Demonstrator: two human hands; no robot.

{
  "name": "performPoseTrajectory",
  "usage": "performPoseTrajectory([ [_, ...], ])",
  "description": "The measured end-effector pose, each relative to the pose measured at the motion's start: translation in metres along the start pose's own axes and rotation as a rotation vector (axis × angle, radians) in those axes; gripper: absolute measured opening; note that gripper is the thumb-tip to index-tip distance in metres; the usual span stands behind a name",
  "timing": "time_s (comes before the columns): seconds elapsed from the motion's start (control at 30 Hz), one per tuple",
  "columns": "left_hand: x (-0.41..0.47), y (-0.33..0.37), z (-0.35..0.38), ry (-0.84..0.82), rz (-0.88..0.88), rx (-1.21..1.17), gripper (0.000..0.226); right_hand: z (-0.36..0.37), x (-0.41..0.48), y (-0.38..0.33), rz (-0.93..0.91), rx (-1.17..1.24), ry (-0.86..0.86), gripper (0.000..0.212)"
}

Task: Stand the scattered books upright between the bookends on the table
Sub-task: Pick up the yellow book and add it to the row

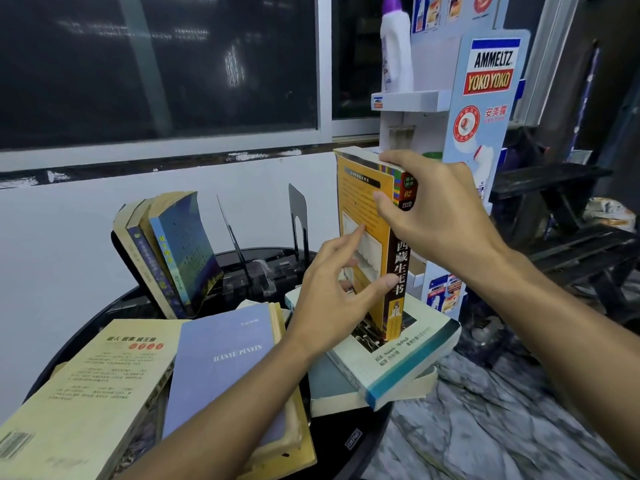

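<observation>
Yellow paperback point(367, 237), thick, stiff and likely weighty, stands gripped at its top by the right hand point(433, 209), the left hand point(332, 299) bracing its cover, fingers straight.

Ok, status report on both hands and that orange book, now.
Right grip holds orange book by its top, upright on a flat book. Left grip touches its cover. Bookends stand behind, leaning books left of them.
</observation>
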State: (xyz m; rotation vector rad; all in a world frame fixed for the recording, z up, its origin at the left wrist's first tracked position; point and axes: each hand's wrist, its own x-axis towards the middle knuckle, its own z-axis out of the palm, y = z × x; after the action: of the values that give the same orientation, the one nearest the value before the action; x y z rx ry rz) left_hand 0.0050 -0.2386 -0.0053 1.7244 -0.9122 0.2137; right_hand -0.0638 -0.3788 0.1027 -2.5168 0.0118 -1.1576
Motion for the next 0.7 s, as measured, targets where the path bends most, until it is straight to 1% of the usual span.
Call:
performPoseTrajectory([
  [0.1, -0.001, -0.014, -0.023, 0.019, -0.015, 0.112, 0.077, 0.0, 0.0, -0.008, -0.014, -0.011, 0.003, 0.048],
  [0.2, 0.0, -0.03, -0.054, 0.075, -0.049, 0.209, 0.071, 0.0, 0.004, -0.018, -0.033, -0.012, 0.013, 0.047],
  [0.3, 0.002, -0.042, -0.087, 0.142, -0.039, 0.283, 0.068, 0.002, 0.007, -0.032, -0.047, 0.014, 0.011, 0.046],
  [0.47, 0.009, -0.056, -0.146, 0.236, -0.046, 0.569, 0.065, 0.013, 0.016, -0.062, -0.105, 0.063, 0.003, 0.044],
  [0.53, 0.012, -0.058, -0.169, 0.251, -0.039, 0.658, 0.064, 0.021, 0.022, -0.074, -0.126, 0.083, 0.008, 0.041],
  [0.7, 0.02, -0.065, -0.222, 0.227, -0.028, 0.803, 0.062, 0.045, 0.037, -0.105, -0.172, 0.15, 0.029, 0.035],
])
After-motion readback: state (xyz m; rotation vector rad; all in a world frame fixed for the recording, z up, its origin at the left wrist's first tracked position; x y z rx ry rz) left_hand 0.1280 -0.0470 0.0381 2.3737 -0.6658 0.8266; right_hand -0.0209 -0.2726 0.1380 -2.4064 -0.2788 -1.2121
